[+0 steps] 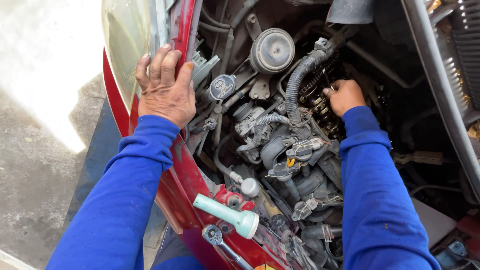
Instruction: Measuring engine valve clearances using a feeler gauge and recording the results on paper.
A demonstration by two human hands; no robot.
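My left hand (166,89) rests flat on the red fender edge (186,170) of a car, beside the headlight (124,45), fingers spread over the rim. My right hand (345,96) reaches deep into the open engine bay, fingers curled against the exposed oily valve gear (322,107) next to a ribbed black hose (296,85). Whether it holds a small part or tool is hidden by the fingers. Both arms wear blue sleeves.
A pale green torch (227,215) and a ratchet wrench (220,240) lie on the fender's lower edge. A round black cap (272,50), a fluid reservoir cap (221,87), hoses and connectors crowd the bay. Concrete ground (40,150) lies at left.
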